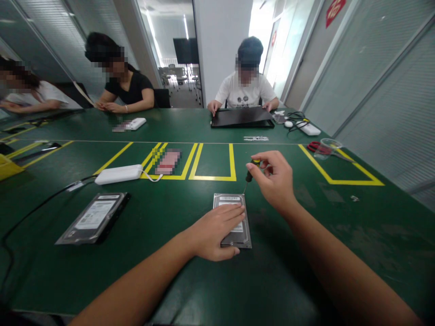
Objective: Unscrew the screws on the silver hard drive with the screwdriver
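A silver hard drive (243, 238) with a white label lies on the green table in front of me. My left hand (217, 231) rests flat across it, fingers stretched out and covering much of the label, thumb near its lower edge. Pinched between the fingers of my right hand (275, 176) is a screwdriver (249, 174) with a black and yellow handle. Its thin shaft points down, and the tip is at the drive's far right corner. Whether the tip sits in a screw is too small to tell.
Another hard drive (97, 215) lies on the left. Behind it are a white power strip (118, 174) with a black cable and a pink phone (169, 161). Red-handled scissors (317, 147), a clear cup (330, 146) and small screws (354, 198) lie right. Across the table, a person handles a black panel (241, 117).
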`<state>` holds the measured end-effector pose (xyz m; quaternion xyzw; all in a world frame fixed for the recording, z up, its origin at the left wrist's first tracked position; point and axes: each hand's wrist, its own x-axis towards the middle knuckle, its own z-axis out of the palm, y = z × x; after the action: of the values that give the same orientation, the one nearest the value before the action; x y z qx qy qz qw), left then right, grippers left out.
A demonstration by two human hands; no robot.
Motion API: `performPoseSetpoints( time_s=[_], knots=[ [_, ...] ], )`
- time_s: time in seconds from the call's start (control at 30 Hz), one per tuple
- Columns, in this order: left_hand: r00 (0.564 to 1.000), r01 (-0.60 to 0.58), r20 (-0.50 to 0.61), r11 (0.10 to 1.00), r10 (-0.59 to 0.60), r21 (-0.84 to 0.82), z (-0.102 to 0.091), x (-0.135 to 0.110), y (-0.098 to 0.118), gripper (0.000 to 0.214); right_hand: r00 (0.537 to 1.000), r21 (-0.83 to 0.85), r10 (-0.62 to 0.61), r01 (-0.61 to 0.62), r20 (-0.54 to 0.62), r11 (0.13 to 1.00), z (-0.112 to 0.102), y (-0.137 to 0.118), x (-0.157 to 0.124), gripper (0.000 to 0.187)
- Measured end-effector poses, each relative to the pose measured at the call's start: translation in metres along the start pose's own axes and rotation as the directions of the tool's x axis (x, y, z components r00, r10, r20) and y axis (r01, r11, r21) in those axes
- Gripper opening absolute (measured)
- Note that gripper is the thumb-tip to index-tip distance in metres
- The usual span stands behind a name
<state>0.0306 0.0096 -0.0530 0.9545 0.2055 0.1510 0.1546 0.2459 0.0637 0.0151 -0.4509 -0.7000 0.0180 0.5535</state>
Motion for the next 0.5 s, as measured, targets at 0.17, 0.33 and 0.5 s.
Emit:
performPoseSetpoints(
  time_s=[0.17, 0.33, 0.5],
  knots=[
    [1.000, 0.011, 0.026, 0.998, -0.013, 0.055, -0.006, 0.000, 0.002, 0.088, 1.000, 0.005, 0.021, -0.021, -0.010, 1.000, 0.000, 0.002, -0.001, 0.015],
    [0.999, 0.002, 0.045, 0.998, -0.004, 0.063, -0.011, -0.003, 0.003, 0.089, 0.998, 0.005, 0.055, -0.055, 0.007, 0.998, 0.000, 0.002, -0.002, 0.016],
    [1.000, 0.011, 0.026, 0.998, -0.012, 0.057, -0.012, -0.003, 0.004, 0.090, 1.000, 0.003, 0.017, -0.017, -0.022, 1.000, 0.000, 0.001, 0.000, 0.013]
  ],
)
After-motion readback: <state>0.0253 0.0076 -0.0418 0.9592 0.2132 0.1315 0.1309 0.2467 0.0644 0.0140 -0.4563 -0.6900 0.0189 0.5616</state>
